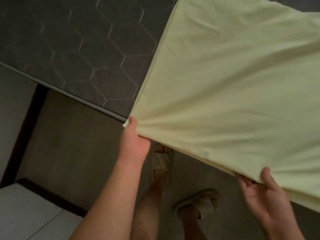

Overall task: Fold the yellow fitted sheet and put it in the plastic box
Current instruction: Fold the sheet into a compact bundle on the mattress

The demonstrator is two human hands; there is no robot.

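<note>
Both hands hold the yellow fitted sheet (233, 87): left hand (134, 144) bunches a corner at centre frame, right hand (265, 189) pinches the lower-right edge. Soft, light, limp; best held at corners.

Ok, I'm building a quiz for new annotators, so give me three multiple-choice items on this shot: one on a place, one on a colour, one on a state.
1. Where does the left hand grip the yellow sheet?
A) at its bunched corner
B) at its middle
C) nowhere

2. What colour is the mattress?
A) white
B) red
C) dark grey

3. What is the right hand doing?
A) hanging idle
B) pinching the sheet's lower edge
C) pressing on the floor

Answers: 1 A, folds fan out from the fist at the corner; 2 C, the hexagon-quilted top is dark grey; 3 B, its thumb lies over the edge with fingers under it.
</note>
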